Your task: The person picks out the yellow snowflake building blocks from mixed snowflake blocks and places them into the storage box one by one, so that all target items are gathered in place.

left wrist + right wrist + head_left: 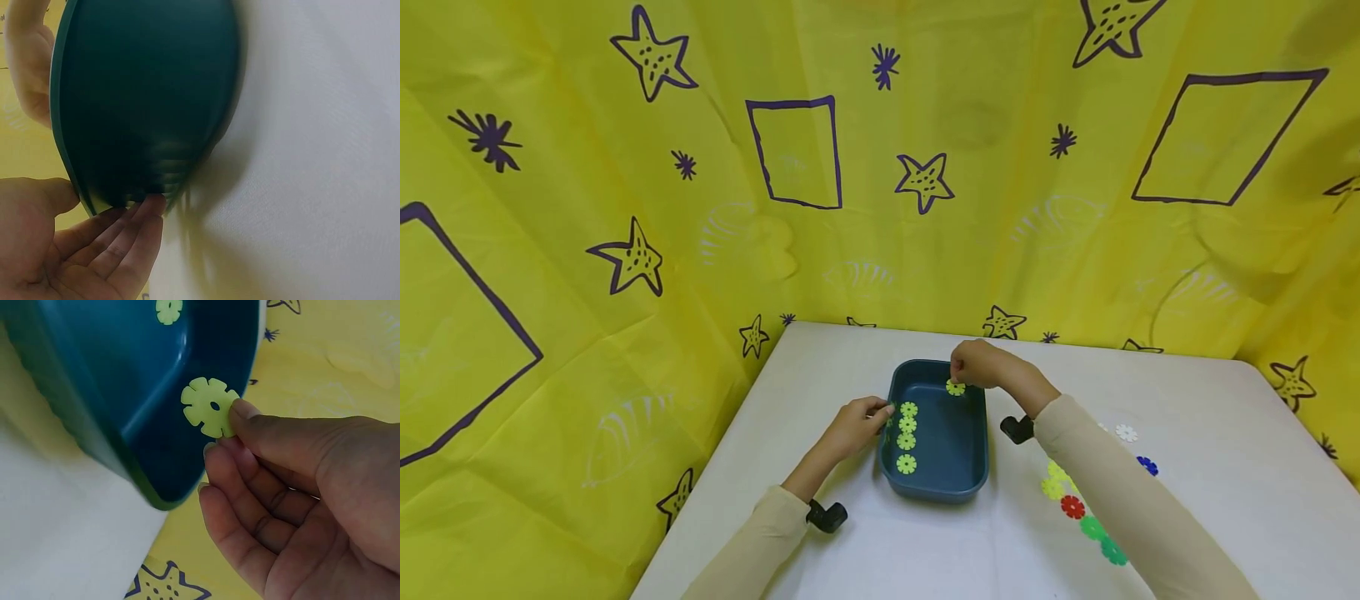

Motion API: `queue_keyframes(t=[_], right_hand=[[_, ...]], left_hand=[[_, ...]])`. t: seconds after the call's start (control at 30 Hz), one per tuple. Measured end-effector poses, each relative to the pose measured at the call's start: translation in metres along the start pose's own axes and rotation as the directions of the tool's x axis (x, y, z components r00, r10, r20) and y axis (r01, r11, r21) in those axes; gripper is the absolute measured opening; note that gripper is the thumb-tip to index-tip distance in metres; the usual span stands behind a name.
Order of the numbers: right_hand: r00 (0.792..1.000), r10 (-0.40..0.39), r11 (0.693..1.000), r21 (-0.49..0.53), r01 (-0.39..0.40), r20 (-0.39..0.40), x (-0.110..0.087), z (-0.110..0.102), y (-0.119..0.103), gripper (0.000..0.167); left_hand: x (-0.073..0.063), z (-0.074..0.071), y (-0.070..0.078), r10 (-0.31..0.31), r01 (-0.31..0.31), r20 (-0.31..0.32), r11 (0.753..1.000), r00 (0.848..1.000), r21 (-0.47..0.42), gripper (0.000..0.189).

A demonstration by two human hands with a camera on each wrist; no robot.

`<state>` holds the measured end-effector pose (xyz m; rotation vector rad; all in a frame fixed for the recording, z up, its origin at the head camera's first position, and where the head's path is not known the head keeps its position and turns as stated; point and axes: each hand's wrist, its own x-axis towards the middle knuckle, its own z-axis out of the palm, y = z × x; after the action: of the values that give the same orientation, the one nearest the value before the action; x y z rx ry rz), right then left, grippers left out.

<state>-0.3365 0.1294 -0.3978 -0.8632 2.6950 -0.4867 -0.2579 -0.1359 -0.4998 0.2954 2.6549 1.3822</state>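
A dark teal plastic bin point(942, 442) stands on the white table. My left hand point(857, 423) grips its left wall; in the left wrist view the thumb lies at the rim and the fingers point(119, 250) press the outer side. Between thumb and fingertips, my right hand point(988, 364) pinches a yellow-green notched snowflake disc point(206, 405) over the bin's far right corner. Inside the bin, along the left side, several similar discs point(907, 442) lie in a row. One disc point(169, 309) also shows at the top of the right wrist view.
To the right of the bin, partly behind the right sleeve, lie loose snowflake discs: yellow ones point(1053, 488), a red one point(1072, 507), green ones point(1114, 551), a blue one point(1147, 466) and a white one point(1127, 433). A yellow curtain point(865, 267) with printed stars hangs behind the table.
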Motion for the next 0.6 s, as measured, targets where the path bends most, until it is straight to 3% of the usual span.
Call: queue_keyframes(t=[0.3, 0.6], right_hand=[[0.999, 0.045, 0.999, -0.027, -0.045, -0.002, 0.024, 0.009, -0.013, 0.014], [0.999, 0.041, 0.991, -0.124, -0.041, 0.001, 0.043, 0.023, -0.031, 0.011]], left_hand=[[0.002, -0.001, -0.001, 0.007, -0.007, 0.001, 1.0, 1.0, 0.015, 0.041], [0.003, -0.001, -0.003, 0.03, -0.03, 0.0, 0.999, 1.0, 0.024, 0.038]])
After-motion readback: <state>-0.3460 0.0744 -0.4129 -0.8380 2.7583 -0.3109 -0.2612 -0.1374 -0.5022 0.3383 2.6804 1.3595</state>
